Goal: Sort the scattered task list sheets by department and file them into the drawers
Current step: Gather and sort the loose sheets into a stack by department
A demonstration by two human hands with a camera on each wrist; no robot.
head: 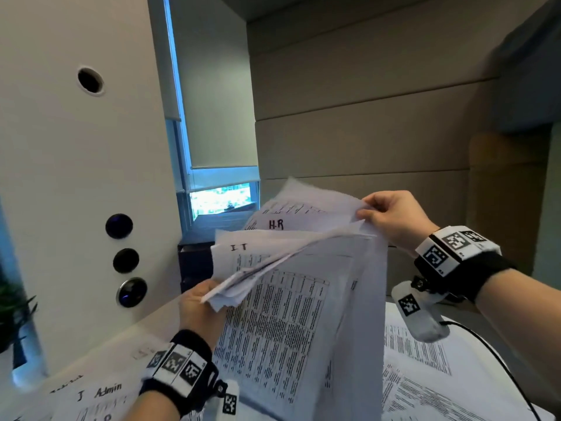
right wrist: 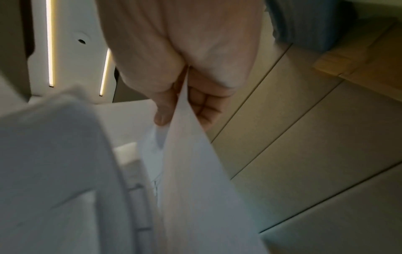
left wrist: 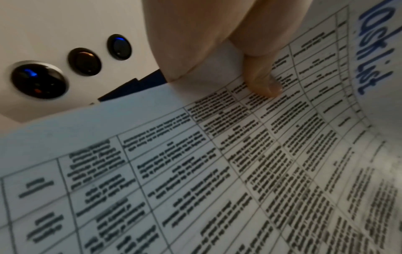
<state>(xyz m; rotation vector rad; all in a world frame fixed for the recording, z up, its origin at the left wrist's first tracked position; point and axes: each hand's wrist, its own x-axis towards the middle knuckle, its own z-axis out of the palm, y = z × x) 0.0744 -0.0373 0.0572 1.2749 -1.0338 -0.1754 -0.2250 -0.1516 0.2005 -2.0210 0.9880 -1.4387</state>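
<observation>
I hold a fanned bundle of printed task list sheets (head: pixel 291 268) up in front of me. My left hand (head: pixel 202 302) grips the bundle's lower left corner, and its thumb (left wrist: pixel 264 80) presses on a printed table. My right hand (head: pixel 384 212) pinches the upper right corner of the sheets (right wrist: pixel 185 137) between thumb and fingers. One sheet is marked "IT" (head: pixel 239 247), the one behind it "HR" (head: pixel 276 224). More sheets lie on the white desk (head: pixel 473 354), one at the lower left marked "Admin" (head: pixel 103 391). A dark drawer unit (head: pixel 194 262) stands behind the bundle, mostly hidden.
A white panel (head: pixel 85 177) with a hole and three round black buttons (head: pixel 126 259) rises at the left. Behind are a window with blinds (head: pixel 218 189) and a beige padded wall (head: pixel 364 117). A plant (head: pixel 12 305) stands at the far left. A black cable (head: pixel 498 363) crosses the desk's right side.
</observation>
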